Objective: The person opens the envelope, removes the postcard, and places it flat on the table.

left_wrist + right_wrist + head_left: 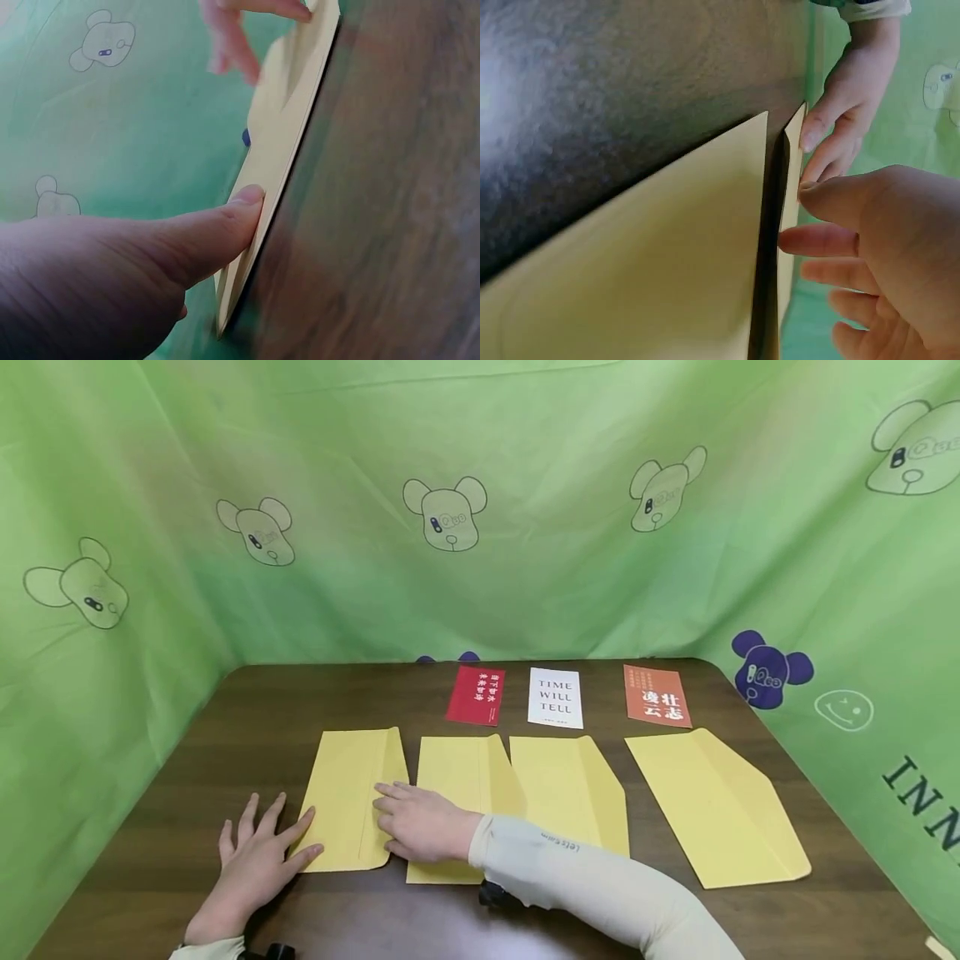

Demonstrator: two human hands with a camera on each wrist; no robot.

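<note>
The leftmost yellow envelope (342, 806) lies on the table with its flap along the right side. My left hand (255, 864) has its fingers spread, with thumb and index finger at this envelope's left edge. In the left wrist view, the left thumb (217, 232) rests on the paper. From the right, my right hand (427, 822) reaches over the second yellow envelope (453, 768), its fingertips at the first envelope's flap. The right wrist view shows a gap between the right thumb (829, 201) and index finger, beside the flap edge.
A third yellow envelope (551, 777) overlaps the second one's flap, and another envelope (712, 810) lies farther right. Behind them are a red card (476, 696), a white card (555, 697) and an orange card (657, 695). Green cloth (450, 602) surrounds the wooden table (247, 727).
</note>
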